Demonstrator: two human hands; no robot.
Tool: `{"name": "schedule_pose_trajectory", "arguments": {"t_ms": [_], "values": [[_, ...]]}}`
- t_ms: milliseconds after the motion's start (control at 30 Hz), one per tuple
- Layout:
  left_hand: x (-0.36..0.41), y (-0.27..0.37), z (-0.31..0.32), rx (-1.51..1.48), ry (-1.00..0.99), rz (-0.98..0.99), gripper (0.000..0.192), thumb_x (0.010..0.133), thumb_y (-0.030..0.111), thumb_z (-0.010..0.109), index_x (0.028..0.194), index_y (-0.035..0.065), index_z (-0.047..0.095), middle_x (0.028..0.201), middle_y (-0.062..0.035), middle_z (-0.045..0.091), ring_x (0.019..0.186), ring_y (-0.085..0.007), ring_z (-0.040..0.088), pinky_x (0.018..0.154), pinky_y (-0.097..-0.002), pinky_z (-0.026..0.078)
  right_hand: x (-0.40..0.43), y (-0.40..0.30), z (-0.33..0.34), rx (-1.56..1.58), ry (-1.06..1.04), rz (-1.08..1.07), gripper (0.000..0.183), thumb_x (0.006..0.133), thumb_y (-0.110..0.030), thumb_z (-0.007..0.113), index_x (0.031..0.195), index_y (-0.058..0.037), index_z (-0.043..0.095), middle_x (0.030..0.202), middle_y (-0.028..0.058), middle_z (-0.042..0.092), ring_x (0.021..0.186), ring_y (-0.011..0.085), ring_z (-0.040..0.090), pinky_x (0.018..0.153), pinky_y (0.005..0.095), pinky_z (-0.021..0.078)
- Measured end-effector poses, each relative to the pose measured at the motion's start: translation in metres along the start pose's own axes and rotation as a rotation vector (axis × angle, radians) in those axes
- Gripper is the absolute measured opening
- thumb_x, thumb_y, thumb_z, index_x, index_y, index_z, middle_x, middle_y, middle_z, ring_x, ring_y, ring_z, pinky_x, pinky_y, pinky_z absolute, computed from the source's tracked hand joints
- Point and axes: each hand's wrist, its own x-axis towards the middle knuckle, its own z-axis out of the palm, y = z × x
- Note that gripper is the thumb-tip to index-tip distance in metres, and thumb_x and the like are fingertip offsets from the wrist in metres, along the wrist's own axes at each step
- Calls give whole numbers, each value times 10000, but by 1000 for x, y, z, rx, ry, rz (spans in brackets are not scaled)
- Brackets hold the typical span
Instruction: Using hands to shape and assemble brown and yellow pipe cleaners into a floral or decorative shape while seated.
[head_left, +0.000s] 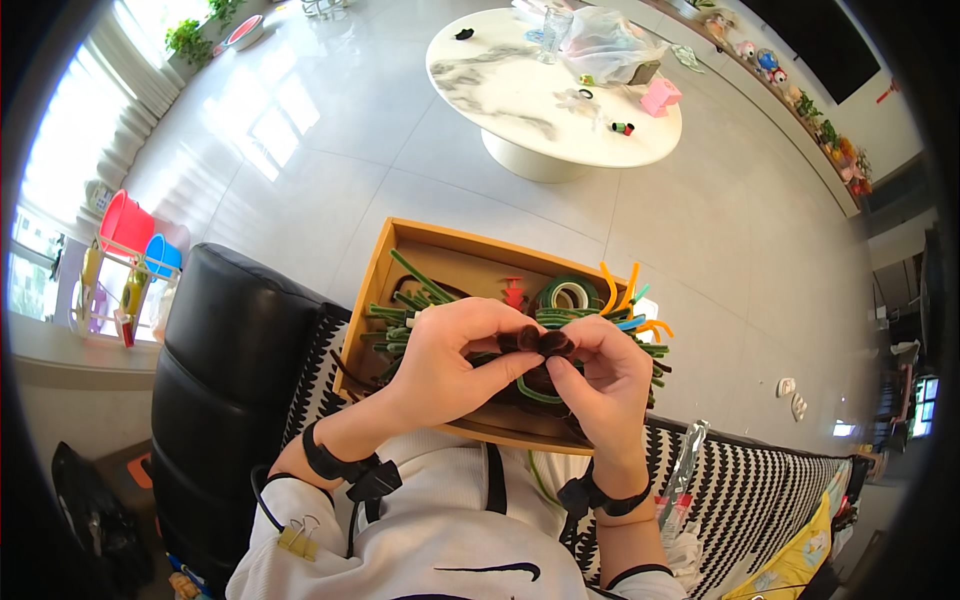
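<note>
Both hands meet above a shallow wooden box (487, 246) on the lap. My left hand (461, 360) and my right hand (604, 371) pinch a small dark-brown fuzzy piece (541, 341), looped or bunched, between thumbs and fingers. Beneath them the box holds bundles of green pipe cleaners (390, 346), a roll of green tape (568, 294) and a small red plastic item (514, 292). Orange pipe cleaners (626, 289) and a blue one stick out at the box's right side. The hands hide the middle of the box.
Ahead stands a round marble-look table (495, 97) bearing a glass, a plastic bag and a pink box (660, 97). A black leather armrest (225, 405) is at the left, patterned sofa fabric (735, 480) at the right with a clear plastic sleeve (688, 457) on it.
</note>
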Motion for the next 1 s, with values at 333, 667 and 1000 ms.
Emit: {"name": "schedule_pose_trajectory", "arguments": {"t_ms": [333,667,1000], "values": [[6,-3,-1,529,110,608,320,593,-53,712,902,25,687,800,-99,647,671,-241,629,585,-309,521,3,3,2,204,-73,97,115,829,9,666,912,0,588,868,15,543,745,67,468,663,196,385],[4,-6,-5,815,174,823,342,544,-39,701,884,2,694,819,-86,633,701,-235,636,623,-309,528,3,-14,-1,-255,82,-246,242,670,38,719,889,-10,628,850,54,575,730,147,527,649,243,420],[2,-6,-1,808,103,779,325,579,-46,656,903,-17,668,811,-99,602,692,-250,615,610,-319,527,6,-10,1,-510,28,-306,234,622,47,738,819,-39,647,801,63,565,753,233,521,663,312,420]]}}
